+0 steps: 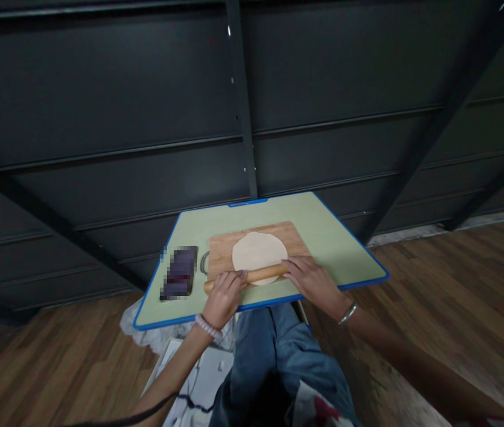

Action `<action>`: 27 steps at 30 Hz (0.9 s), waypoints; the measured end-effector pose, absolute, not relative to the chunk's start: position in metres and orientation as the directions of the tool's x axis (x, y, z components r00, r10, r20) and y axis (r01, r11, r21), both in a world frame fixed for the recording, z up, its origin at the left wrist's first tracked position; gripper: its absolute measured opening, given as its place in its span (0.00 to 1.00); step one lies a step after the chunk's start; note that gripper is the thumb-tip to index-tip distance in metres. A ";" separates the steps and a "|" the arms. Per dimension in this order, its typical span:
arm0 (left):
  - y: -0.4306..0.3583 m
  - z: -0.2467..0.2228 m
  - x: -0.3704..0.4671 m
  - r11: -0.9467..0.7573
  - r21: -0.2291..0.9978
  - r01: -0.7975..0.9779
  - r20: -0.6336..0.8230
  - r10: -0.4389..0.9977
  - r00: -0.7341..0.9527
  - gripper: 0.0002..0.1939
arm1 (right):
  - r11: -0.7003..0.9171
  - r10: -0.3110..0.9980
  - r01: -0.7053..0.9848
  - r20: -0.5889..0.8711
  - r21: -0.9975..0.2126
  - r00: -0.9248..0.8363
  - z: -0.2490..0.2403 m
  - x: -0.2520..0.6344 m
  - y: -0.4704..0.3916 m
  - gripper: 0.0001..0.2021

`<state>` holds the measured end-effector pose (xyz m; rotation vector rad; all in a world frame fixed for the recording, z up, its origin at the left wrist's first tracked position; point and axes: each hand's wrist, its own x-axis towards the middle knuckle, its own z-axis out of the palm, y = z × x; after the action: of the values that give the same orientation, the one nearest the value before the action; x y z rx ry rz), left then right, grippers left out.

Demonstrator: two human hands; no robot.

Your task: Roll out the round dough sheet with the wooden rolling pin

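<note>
A round, flat sheet of pale dough [259,251] lies on a wooden board [222,251]. Across the near part of the dough rests a wooden rolling pin [264,273]. My left hand [225,295] is closed on the pin near its left end, at the board's front left corner. Closed on the pin's right part is my right hand [312,281], beside the dough's right edge. The dough's near rim shows a little in front of the pin.
The board lies on a pale green table [336,237] with a blue edge. Left of the board is a dark, partly pixelated object [181,274]. A metal handle [204,263] sticks out at the board's left side. Dark panels [145,89] stand behind the table.
</note>
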<state>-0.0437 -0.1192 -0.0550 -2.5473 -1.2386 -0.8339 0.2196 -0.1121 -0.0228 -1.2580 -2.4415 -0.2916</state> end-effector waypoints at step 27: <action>-0.060 -0.036 0.004 -0.674 0.350 0.651 0.222 0.735 0.641 0.22 | 0.200 0.927 0.550 0.339 -0.811 0.163 -0.030 0.279 -0.191 0.17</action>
<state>0.0035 -0.0595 -0.0358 -3.0584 -1.3138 -0.5964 0.2790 -0.1908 -0.0302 -1.4701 -1.5073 0.4901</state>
